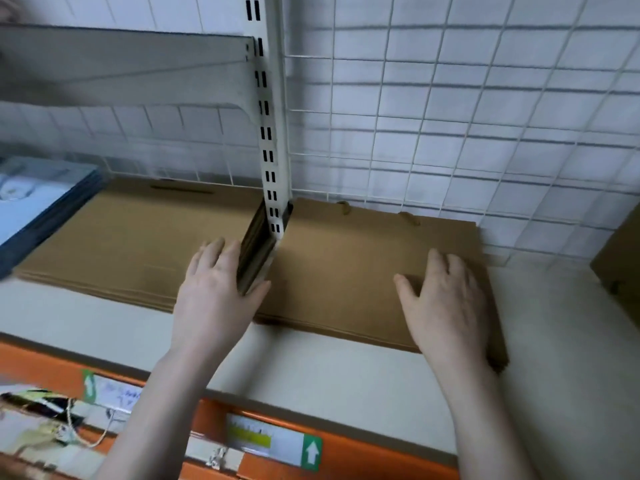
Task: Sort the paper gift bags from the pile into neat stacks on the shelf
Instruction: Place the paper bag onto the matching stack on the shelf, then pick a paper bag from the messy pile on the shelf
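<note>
Two flat stacks of brown paper gift bags lie on the white shelf (pixel 346 368). The right stack (pixel 349 268) has rope handles at its far edge, near the wire grid. My right hand (pixel 446 303) rests flat on its near right part, fingers straight. The left stack (pixel 128 237) sits left of the white slotted upright (pixel 273 161). My left hand (pixel 214 292) lies at the seam between the stacks, fingers on the left stack, thumb against the dark shelf bracket (pixel 254 258).
A stack of blue-edged pale bags (pixel 38 209) lies at the far left. Another brown item (pixel 620 265) stands at the right edge. An upper shelf (pixel 121 64) overhangs the left side. An orange price rail (pixel 346 455) runs along the shelf front.
</note>
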`<state>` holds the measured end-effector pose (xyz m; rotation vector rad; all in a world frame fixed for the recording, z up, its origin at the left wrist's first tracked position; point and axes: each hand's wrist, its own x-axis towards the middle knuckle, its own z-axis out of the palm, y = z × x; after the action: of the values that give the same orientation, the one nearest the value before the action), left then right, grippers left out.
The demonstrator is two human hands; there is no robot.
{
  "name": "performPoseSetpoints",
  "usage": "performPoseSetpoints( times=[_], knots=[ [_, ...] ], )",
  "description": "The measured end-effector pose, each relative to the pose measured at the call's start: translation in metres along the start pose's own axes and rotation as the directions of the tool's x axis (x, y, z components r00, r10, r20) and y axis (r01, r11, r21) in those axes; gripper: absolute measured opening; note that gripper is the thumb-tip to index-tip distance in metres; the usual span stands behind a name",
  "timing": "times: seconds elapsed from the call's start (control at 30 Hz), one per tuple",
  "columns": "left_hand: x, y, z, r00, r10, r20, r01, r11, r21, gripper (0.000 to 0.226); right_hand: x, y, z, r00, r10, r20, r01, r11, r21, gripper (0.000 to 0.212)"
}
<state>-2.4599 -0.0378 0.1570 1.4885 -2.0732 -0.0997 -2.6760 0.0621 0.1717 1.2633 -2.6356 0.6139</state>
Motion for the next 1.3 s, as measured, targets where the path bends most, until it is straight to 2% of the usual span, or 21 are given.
performPoseSetpoints(
  times=[0.13,0.3,0.43,0.63,0.83,1.1,1.3],
  knots=[
    [-0.011,-0.037,-0.022,0.996,-0.089,0.012,0.089,0.996,-0.014,0.063,-0.020,-0.040,-0.001,0.997,-0.075,0.020,0.075,0.997,0.013,0.060],
    [-0.033,-0.112,-0.065,0.984,-0.175,-0.042,0.175,0.984,-0.022,0.060,-0.059,-0.115,0.013,0.978,-0.189,0.086,0.185,0.981,0.055,0.057],
    [-0.050,-0.191,-0.114,0.958,-0.277,-0.077,0.276,0.961,-0.021,0.068,-0.104,-0.197,0.026,0.969,-0.229,0.089,0.222,0.972,0.075,0.052],
    [-0.080,-0.321,-0.190,0.932,-0.335,-0.140,0.340,0.940,0.017,0.065,-0.182,-0.339,0.048,0.925,-0.356,0.132,0.342,0.933,0.114,0.057],
    [-0.094,-0.424,-0.251,0.889,-0.412,-0.201,0.428,0.903,0.042,0.062,-0.235,-0.458,0.063,0.871,-0.472,0.133,0.449,0.877,0.171,0.054],
    [-0.074,-0.551,-0.283,0.843,-0.484,-0.236,0.505,0.862,0.036,0.062,-0.253,-0.592,0.107,0.817,-0.559,0.140,0.529,0.824,0.205,0.053],
    [-0.017,-0.669,-0.308,0.817,-0.509,-0.271,0.544,0.836,0.073,0.063,-0.244,-0.728,0.165,0.799,-0.592,0.108,0.547,0.789,0.279,0.050]
  ],
)
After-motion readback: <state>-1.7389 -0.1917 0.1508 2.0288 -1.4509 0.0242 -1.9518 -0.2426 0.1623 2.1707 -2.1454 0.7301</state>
